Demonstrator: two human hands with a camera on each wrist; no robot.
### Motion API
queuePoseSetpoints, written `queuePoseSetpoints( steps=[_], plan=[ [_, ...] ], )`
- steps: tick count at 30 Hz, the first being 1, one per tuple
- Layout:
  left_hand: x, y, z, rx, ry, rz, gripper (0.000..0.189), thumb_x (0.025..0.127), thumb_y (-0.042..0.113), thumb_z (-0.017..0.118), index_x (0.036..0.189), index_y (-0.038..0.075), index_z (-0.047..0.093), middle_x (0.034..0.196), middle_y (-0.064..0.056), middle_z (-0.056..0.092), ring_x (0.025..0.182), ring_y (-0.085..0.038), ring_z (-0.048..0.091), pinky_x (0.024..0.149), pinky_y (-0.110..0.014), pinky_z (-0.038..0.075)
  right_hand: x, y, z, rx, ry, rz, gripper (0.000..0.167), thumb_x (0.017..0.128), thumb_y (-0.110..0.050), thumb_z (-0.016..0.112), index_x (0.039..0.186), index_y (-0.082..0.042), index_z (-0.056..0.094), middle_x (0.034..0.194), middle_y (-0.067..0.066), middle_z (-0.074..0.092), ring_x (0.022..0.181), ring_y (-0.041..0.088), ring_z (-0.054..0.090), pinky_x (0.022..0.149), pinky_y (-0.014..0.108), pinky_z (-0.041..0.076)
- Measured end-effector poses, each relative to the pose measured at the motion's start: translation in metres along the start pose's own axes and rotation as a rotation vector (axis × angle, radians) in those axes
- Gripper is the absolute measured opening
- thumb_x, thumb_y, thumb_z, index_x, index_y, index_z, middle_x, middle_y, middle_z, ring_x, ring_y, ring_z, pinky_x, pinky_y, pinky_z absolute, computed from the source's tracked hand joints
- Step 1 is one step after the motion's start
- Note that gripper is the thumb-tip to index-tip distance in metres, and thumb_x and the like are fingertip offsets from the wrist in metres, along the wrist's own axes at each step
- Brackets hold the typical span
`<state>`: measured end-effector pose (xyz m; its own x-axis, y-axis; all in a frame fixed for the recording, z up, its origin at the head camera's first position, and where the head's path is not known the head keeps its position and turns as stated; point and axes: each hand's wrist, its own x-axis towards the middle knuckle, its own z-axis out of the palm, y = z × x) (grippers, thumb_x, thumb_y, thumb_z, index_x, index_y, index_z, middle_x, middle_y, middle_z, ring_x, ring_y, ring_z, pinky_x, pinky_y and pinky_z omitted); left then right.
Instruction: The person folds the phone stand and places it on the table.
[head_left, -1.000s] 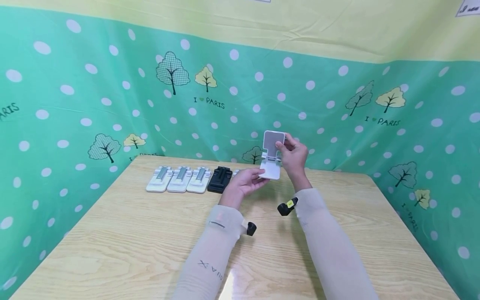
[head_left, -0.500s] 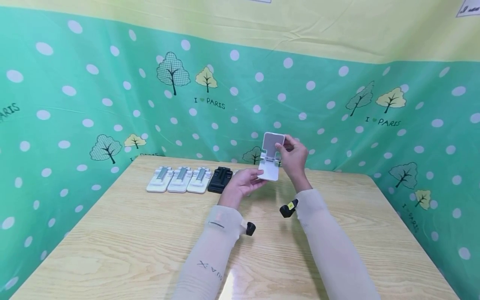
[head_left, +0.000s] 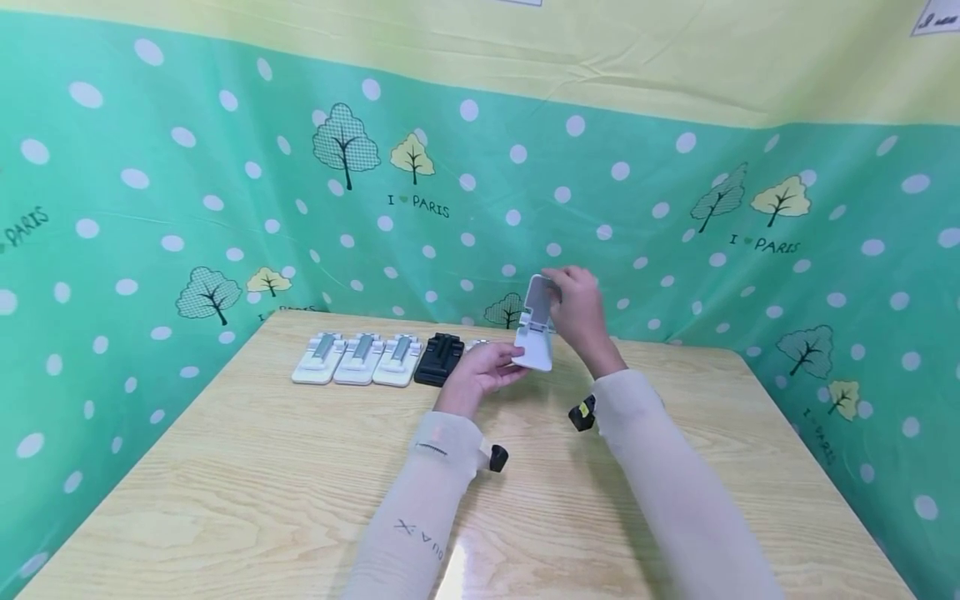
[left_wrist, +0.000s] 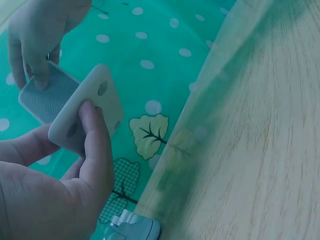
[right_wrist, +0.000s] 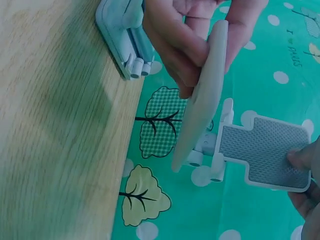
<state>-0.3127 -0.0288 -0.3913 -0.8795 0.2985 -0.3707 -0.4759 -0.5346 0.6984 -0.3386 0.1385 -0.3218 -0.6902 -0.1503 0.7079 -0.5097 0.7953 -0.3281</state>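
Both hands hold a white folding phone stand (head_left: 534, 350) above the back of the table. My left hand (head_left: 483, 371) grips its flat base, thumb on one face and fingers on the other, as the left wrist view shows. With the right hand (head_left: 579, 308) I pinch the upper plate near its free edge. A grey ribbed pad (right_wrist: 270, 150) covers that plate, and small hinges (right_wrist: 205, 145) join it to the base. The two parts stand at an angle to each other. In the head view the back of my right hand hides part of the plate.
Left of the hands, folded phone stands lie in a row: white ones (head_left: 320, 360) (head_left: 362, 360) (head_left: 398, 361), then a black one (head_left: 441, 360). Another white stand (right_wrist: 127, 37) is partly hidden behind my left hand. A green patterned curtain (head_left: 420, 250) hangs behind the wooden table (head_left: 300, 483).
The stand has come slightly lower and turned, its upper plate now angled more sharply to the base. My right hand has rolled over the plate's top edge; the left has barely moved.
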Motion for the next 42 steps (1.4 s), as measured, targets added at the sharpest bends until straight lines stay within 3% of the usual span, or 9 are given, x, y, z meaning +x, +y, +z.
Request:
queuePoseSetpoints(
  steps=[8,20,30,42],
  plan=[
    [-0.001,0.0,0.001,-0.001,-0.025,-0.012,0.049,0.094,-0.012,0.058,0.141,-0.01,0.047,0.143,-0.028,0.051,0.135,-0.042,0.051,0.109,-0.043,0.05,0.001,-0.007,-0.003,-0.076,-0.091,0.035,0.04,0.081,0.019,0.067,0.118,0.002,0.07,0.111,0.018,0.064,0.104,0.034,0.057,0.089,0.044,0.058],
    [-0.002,0.004,0.002,-0.054,-0.022,-0.028,0.051,0.095,-0.011,0.059,0.144,-0.008,0.045,0.145,-0.028,0.051,0.134,-0.041,0.051,0.103,-0.04,0.054,-0.001,-0.01,-0.005,-0.132,-0.078,-0.059,0.028,0.084,0.012,0.073,0.111,0.003,0.071,0.106,0.017,0.065,0.098,0.033,0.058,0.086,0.044,0.056],
    [0.0,0.003,0.001,-0.05,-0.018,-0.041,0.05,0.097,-0.01,0.057,0.145,-0.009,0.045,0.146,-0.028,0.05,0.135,-0.04,0.051,0.103,-0.039,0.054,-0.008,-0.013,-0.01,-0.201,-0.114,-0.146,0.025,0.086,0.007,0.074,0.11,0.001,0.073,0.099,0.015,0.067,0.091,0.031,0.06,0.079,0.04,0.056],
    [-0.002,0.004,0.001,-0.073,-0.003,-0.047,0.049,0.098,-0.009,0.057,0.145,-0.009,0.044,0.146,-0.029,0.05,0.136,-0.04,0.051,0.105,-0.039,0.052,-0.012,-0.019,-0.015,-0.188,-0.161,-0.159,0.022,0.085,0.008,0.075,0.103,-0.003,0.078,0.094,0.012,0.073,0.084,0.029,0.064,0.071,0.038,0.058]
  ],
)
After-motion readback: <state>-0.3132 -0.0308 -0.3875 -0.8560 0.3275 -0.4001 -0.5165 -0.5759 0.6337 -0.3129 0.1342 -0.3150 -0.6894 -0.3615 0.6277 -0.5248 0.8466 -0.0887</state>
